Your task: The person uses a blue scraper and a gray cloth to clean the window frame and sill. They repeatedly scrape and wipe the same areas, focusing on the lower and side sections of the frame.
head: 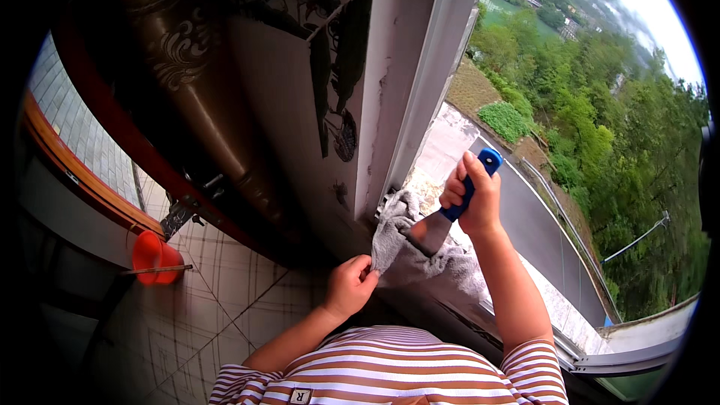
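My right hand grips the blue handle of a putty knife. Its broad metal blade points down to the left against a grey cloth. The cloth lies bunched over the window sill, in the corner by the frame. Between thumb and fingers, my left hand pinches the cloth's left edge. Whether the blade presses into the cloth or only rests on it, I cannot tell.
The window frame rises beside the cloth, with the opening dropping to a road outside. A red bucket with a stick across it stands on the tiled floor at left. Nearby is a door with a handle.
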Action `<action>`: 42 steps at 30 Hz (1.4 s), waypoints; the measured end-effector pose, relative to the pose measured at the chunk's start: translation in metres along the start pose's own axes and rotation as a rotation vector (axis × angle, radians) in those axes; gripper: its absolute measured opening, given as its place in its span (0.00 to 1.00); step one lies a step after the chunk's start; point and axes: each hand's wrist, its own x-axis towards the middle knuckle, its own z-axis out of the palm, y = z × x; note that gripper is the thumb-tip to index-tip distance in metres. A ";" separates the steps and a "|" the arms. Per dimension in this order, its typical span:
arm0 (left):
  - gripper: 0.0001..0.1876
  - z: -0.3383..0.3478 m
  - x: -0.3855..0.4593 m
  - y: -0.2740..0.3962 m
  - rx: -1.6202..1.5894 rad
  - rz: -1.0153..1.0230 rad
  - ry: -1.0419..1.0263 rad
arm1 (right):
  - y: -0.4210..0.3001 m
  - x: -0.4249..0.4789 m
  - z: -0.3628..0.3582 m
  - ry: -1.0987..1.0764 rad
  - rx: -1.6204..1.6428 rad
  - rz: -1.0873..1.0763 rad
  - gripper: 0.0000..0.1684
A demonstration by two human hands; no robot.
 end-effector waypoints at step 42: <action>0.10 0.045 0.003 0.015 0.080 0.313 -0.341 | -0.015 -0.147 -0.020 -0.101 -1.051 -0.719 0.12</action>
